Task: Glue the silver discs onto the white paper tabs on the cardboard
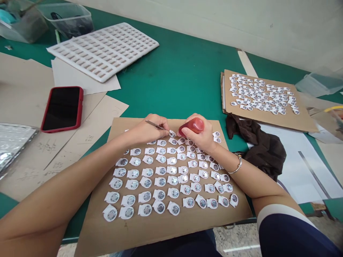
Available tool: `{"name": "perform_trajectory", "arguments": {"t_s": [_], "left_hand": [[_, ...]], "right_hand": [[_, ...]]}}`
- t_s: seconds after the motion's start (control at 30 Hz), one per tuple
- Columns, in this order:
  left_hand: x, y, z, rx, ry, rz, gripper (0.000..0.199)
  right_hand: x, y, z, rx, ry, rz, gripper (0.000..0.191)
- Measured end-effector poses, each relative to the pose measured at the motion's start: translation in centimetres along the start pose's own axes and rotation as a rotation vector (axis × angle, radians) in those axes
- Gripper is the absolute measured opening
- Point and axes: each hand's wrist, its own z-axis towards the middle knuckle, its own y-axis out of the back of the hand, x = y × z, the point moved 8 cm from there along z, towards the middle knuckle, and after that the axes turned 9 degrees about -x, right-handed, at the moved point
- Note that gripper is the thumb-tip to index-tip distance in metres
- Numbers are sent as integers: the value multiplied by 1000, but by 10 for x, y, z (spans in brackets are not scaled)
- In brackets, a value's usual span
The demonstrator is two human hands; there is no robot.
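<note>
My left hand point(152, 130) is closed on thin metal tweezers point(153, 124) above the far part of a brown cardboard sheet point(128, 237). Wrapped round a red squeeze bottle point(195, 125), my right hand point(205, 137) is just to the right of it. Between the two hands is a small white piece with a round metal disc point(172, 134), close to the left fingertips and the bottle's lower end. Rows of similar white pieces with silver discs point(160, 181) lie on the cardboard. Some far pieces are partly hidden by my hands.
A red-cased phone point(63, 109) lies on papers at the left, below a white slotted tray point(104, 50). Clear plastic bins point(66, 19) stand at the back left. At the right are a second cardboard point(302, 116) with discs and a dark cloth point(262, 146).
</note>
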Motion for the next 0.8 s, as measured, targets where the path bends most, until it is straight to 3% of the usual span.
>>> {"name": "perform_trajectory", "arguments": {"t_s": [0.8], "left_hand": [[-1,0,0,-12,-7,-14,10]], "right_hand": [[0,-9,-4,87,19,17,25]]}}
